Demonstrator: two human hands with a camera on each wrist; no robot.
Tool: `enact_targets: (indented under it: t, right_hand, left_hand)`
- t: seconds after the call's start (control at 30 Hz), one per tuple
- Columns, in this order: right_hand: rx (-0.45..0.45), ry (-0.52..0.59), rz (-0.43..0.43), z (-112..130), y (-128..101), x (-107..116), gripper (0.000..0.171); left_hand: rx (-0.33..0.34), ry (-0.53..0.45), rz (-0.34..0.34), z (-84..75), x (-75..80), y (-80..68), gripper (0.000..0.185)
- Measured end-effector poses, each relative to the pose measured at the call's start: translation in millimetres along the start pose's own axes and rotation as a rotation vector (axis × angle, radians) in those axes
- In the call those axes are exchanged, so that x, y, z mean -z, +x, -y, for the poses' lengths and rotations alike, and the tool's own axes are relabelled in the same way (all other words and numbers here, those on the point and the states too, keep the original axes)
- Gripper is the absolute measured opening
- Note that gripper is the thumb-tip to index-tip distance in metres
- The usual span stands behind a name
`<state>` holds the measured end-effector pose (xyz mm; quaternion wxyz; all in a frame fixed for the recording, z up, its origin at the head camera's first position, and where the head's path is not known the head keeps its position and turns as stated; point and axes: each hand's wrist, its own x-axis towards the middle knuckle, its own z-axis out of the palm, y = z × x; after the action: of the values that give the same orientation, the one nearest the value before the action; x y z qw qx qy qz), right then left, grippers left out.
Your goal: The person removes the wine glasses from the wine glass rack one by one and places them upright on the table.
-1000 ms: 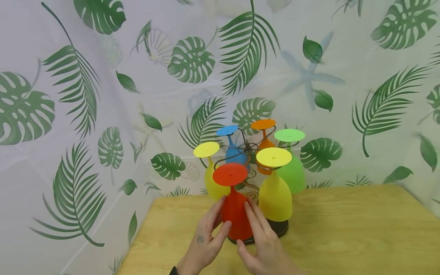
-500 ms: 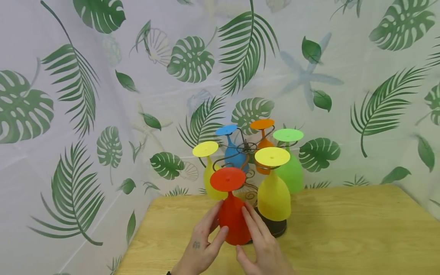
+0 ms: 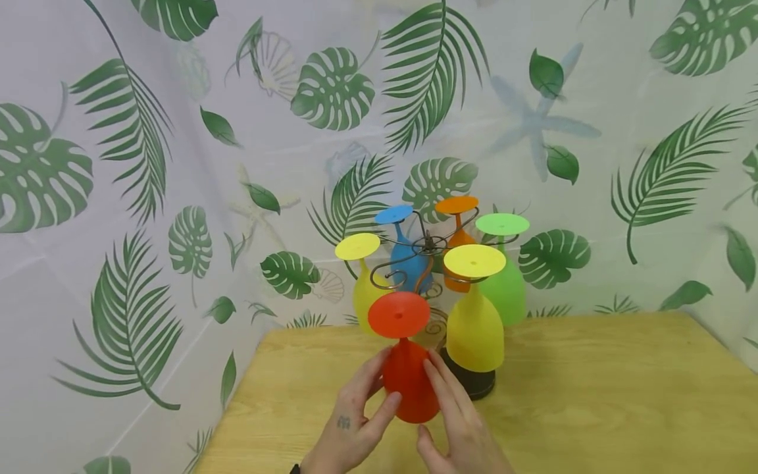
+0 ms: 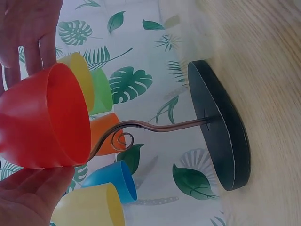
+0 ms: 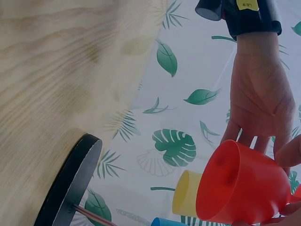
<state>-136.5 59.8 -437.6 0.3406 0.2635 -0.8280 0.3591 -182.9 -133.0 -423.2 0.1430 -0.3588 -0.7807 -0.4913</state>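
Observation:
My two hands hold a red plastic goblet upside down from either side, its foot on top and its mouth facing down. My left hand has its fingers along the left of the bowl and its thumb at the front. From the right, my right hand lays its fingers on the bowl, thumb low near the rim. In the left wrist view the bowl is above the table and beside the dark metal stem of a goblet rack. Behind the red foot, an unoccupied curled hook shows.
Several goblets hang upside down on the rack: a yellow one close on the right, a green one, an orange one, a blue one and another yellow one. The rack's black base stands on the wooden table.
The red goblet has come off the rack's hook towards me and slightly down, carried by both hands. The hook now shows behind it. The view has tilted slightly.

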Motion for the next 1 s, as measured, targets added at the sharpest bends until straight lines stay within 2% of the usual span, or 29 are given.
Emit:
enact_targets:
  t: [0.17,0.37,0.47,0.6,0.67,0.8,0.93,1.0]
  right_hand:
    - [-0.006,-0.005,0.002,-2,-3,1,0.096]
    - [-0.021,-0.011,0.017,-4,-5,4,0.095]
    - [0.038,0.023,-0.005,-10,-6,4,0.097]
    - [0.136,0.056,-0.053,-20,-7,5,0.097]
    - [0.153,0.066,-0.063,-22,-7,7,0.091]
    - [0.155,0.075,-0.07,-25,-6,12,0.075]
    - [0.181,0.051,-0.055,-28,-6,17,0.048]
    - [0.203,0.028,-0.044,-30,-6,18,0.049]
  left_hand:
    - [-0.039,0.035,0.007,3.6,-2.0,-1.4,0.058]
    - [-0.025,0.049,-0.001,2.9,-3.2,-3.8,0.056]
    - [-0.04,0.059,-0.006,1.8,-2.8,-4.3,0.056]
    - [-0.112,0.081,-0.011,2.2,-3.0,-4.8,0.055]
    - [-0.141,0.083,-0.011,2.1,-3.5,-5.2,0.055]
    - [-0.127,0.045,0.005,0.7,-4.6,-5.7,0.055]
    - [-0.127,0.017,0.01,1.8,-5.1,-7.4,0.056]
    - [-0.128,0.008,0.004,3.3,-5.4,-9.3,0.056]
